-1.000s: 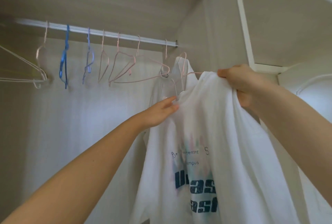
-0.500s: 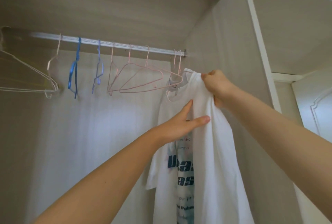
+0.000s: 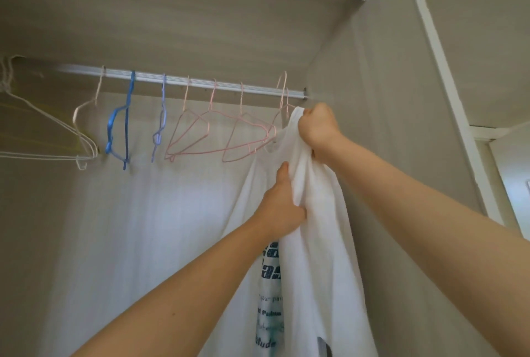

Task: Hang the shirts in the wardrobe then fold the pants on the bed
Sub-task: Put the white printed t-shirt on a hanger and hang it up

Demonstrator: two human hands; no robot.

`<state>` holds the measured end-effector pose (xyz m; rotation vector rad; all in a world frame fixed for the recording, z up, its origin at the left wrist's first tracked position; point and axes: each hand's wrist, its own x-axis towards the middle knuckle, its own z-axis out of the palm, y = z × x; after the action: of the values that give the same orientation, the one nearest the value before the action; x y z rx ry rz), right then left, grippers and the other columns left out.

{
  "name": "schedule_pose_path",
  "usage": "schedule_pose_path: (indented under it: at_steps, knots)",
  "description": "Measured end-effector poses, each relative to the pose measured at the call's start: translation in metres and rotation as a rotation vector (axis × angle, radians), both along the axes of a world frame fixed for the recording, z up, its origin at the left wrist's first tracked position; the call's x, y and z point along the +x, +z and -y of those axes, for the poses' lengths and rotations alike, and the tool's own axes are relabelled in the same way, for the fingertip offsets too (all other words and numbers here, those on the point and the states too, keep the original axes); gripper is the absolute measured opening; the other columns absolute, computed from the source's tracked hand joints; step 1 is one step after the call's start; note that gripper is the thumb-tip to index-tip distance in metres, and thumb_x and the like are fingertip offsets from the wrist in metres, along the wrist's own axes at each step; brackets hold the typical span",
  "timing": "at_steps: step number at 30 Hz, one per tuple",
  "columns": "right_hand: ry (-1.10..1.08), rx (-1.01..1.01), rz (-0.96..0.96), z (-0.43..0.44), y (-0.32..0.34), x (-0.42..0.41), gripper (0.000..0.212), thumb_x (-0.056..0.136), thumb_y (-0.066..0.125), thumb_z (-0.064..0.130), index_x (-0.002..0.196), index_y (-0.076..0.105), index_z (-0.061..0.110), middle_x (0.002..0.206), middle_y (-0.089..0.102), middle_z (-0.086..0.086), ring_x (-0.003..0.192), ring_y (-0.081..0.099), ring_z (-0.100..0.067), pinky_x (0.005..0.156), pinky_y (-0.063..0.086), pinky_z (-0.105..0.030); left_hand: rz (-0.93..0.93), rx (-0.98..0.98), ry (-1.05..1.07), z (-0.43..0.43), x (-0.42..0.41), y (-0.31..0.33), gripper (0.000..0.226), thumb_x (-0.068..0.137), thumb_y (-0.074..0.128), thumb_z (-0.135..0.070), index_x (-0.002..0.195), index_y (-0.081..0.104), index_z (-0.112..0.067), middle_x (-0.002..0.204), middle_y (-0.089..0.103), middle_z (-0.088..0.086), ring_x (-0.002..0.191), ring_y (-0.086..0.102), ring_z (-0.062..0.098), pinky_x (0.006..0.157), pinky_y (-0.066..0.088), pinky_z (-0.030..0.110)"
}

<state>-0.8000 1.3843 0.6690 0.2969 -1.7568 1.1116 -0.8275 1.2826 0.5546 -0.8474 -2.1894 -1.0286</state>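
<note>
A white T-shirt with dark blue print hangs down at the right end of the silver wardrobe rail. My right hand grips the shirt's top just below the rail, fist closed round the cloth. A pink hanger hook rises above the rail right beside that fist; the hanger's body is hidden in the shirt. My left hand grips a bunch of the fabric lower down, on the shirt's left side. No pants or bed are in view.
Several empty hangers hang on the rail: pink ones next to the shirt, blue ones further left, white ones at the far left. The wardrobe's side wall stands close on the right.
My right hand has lifted the shirt's top up toward the rail's right end. My left hand went from open fingers on the cloth to gripping it. The hanger hook now stands above the rail.
</note>
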Motion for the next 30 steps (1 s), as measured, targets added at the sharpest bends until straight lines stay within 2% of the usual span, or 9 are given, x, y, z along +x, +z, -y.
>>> schedule_pose_path:
  at_steps: [4, 6, 8, 12, 15, 18, 20, 25, 30]
  knots:
    - [-0.154, 0.088, -0.02, 0.008, 0.015, -0.019, 0.032, 0.093, 0.04, -0.006, 0.064, 0.038, 0.008, 0.072, 0.043, -0.007, 0.084, 0.047, -0.025, 0.067, 0.036, -0.029, -0.052, 0.061, 0.106, 0.017, -0.021, 0.008, 0.06, 0.092, 0.052, -0.009, 0.145, 0.032, -0.027, 0.115, 0.057, 0.003, 0.081, 0.056, 0.009, 0.054, 0.043, 0.013]
    - [-0.239, 0.17, -0.024, 0.014, 0.021, -0.03, 0.018, 0.093, 0.04, -0.008, 0.088, 0.057, -0.005, 0.095, 0.058, -0.017, 0.097, 0.056, -0.033, 0.076, 0.041, -0.034, -0.091, 0.052, 0.159, 0.023, -0.031, 0.011, 0.051, 0.093, 0.048, -0.006, 0.14, 0.039, -0.024, 0.111, 0.057, 0.005, 0.078, 0.054, 0.013, 0.05, 0.04, 0.012]
    - [-0.292, 0.222, -0.044, 0.021, 0.025, -0.044, 0.026, 0.095, 0.041, -0.005, 0.115, 0.056, -0.007, 0.12, 0.055, -0.023, 0.113, 0.053, -0.036, 0.089, 0.042, -0.035, -0.135, 0.046, 0.205, 0.028, -0.043, 0.014, 0.042, 0.095, 0.043, -0.005, 0.133, 0.046, -0.021, 0.108, 0.057, 0.005, 0.08, 0.054, 0.016, 0.051, 0.041, 0.013]
    - [-0.396, 0.289, -0.087, 0.034, 0.031, -0.075, 0.028, 0.094, 0.043, 0.002, 0.119, 0.056, -0.001, 0.121, 0.055, -0.016, 0.112, 0.054, -0.029, 0.095, 0.041, -0.031, -0.181, 0.059, 0.25, 0.033, -0.064, 0.016, 0.031, 0.094, 0.035, -0.001, 0.116, 0.054, -0.014, 0.099, 0.059, 0.007, 0.082, 0.058, 0.023, 0.064, 0.05, 0.025]
    - [-0.49, 0.397, -0.075, 0.042, 0.024, -0.094, 0.029, 0.092, 0.048, 0.0, 0.12, 0.053, -0.004, 0.119, 0.053, -0.02, 0.112, 0.052, -0.032, 0.094, 0.044, -0.034, -0.225, 0.027, 0.292, 0.036, -0.076, 0.003, 0.029, 0.097, 0.035, -0.001, 0.114, 0.053, -0.014, 0.096, 0.057, 0.002, 0.079, 0.054, 0.015, 0.061, 0.04, 0.016]
    - [-0.587, 0.497, -0.079, 0.047, 0.006, -0.103, 0.03, 0.09, 0.051, -0.005, 0.12, 0.05, -0.004, 0.119, 0.053, -0.018, 0.11, 0.055, -0.028, 0.09, 0.046, -0.03, -0.229, 0.041, 0.301, 0.039, -0.087, -0.014, 0.028, 0.098, 0.036, -0.004, 0.116, 0.055, -0.015, 0.099, 0.062, 0.004, 0.084, 0.059, 0.018, 0.074, 0.049, 0.028]
    - [-0.616, 0.557, -0.088, 0.048, -0.003, -0.106, 0.032, 0.089, 0.051, -0.01, 0.12, 0.048, -0.004, 0.119, 0.053, -0.019, 0.107, 0.057, -0.027, 0.088, 0.048, -0.03, -0.244, 0.084, 0.289, 0.041, -0.089, -0.024, 0.027, 0.1, 0.037, -0.006, 0.117, 0.058, -0.014, 0.097, 0.064, 0.003, 0.084, 0.061, 0.017, 0.078, 0.05, 0.027]
    - [-0.599, 0.614, -0.254, 0.047, -0.018, -0.106, 0.034, 0.089, 0.04, -0.008, 0.122, 0.043, -0.002, 0.121, 0.044, -0.02, 0.101, 0.053, -0.034, 0.072, 0.043, -0.037, -0.319, 0.13, 0.247, 0.046, -0.086, -0.041, 0.025, 0.102, 0.037, -0.007, 0.109, 0.06, -0.013, 0.081, 0.06, -0.005, 0.066, 0.053, 0.005, 0.06, 0.038, 0.01]
    - [-0.669, 0.726, -0.313, 0.039, -0.041, -0.099, 0.043, 0.089, 0.043, 0.008, 0.132, 0.041, 0.004, 0.132, 0.041, -0.019, 0.11, 0.046, -0.036, 0.061, 0.038, -0.038, -0.381, 0.109, 0.262, 0.05, -0.081, -0.049, 0.024, 0.104, 0.036, -0.011, 0.114, 0.058, -0.013, 0.076, 0.056, -0.009, 0.062, 0.05, 0.003, 0.057, 0.037, 0.01]
